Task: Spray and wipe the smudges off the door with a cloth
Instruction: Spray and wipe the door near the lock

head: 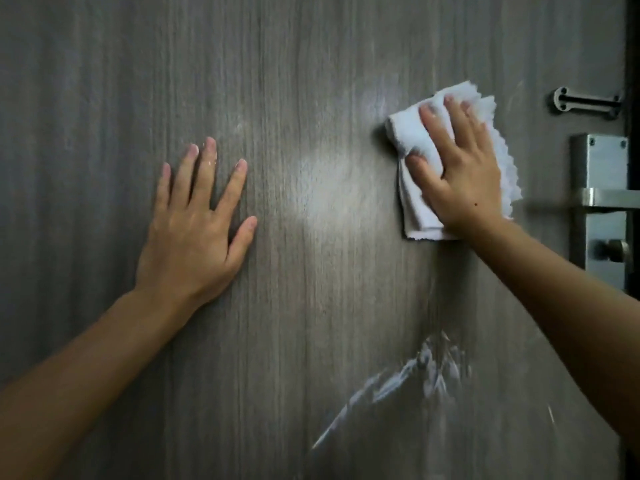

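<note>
A grey wood-grain door (277,81) fills the view. My right hand (460,174) presses a folded white cloth (412,133) flat against the door at the upper right, fingers straight and spread over it. My left hand (197,230) lies flat on the door at the left, fingers spread, holding nothing. A white streaky smudge or foam patch (408,379) sits on the door below the cloth. A pale glossy patch (329,188) shows between the two hands. No spray bottle is in view.
At the door's right edge are a metal lock plate (595,161) with a lever handle (609,199), a small knob (616,251) below it, and a door chain or latch bracket (585,105) above. A dark frame edge (633,46) runs along the far right.
</note>
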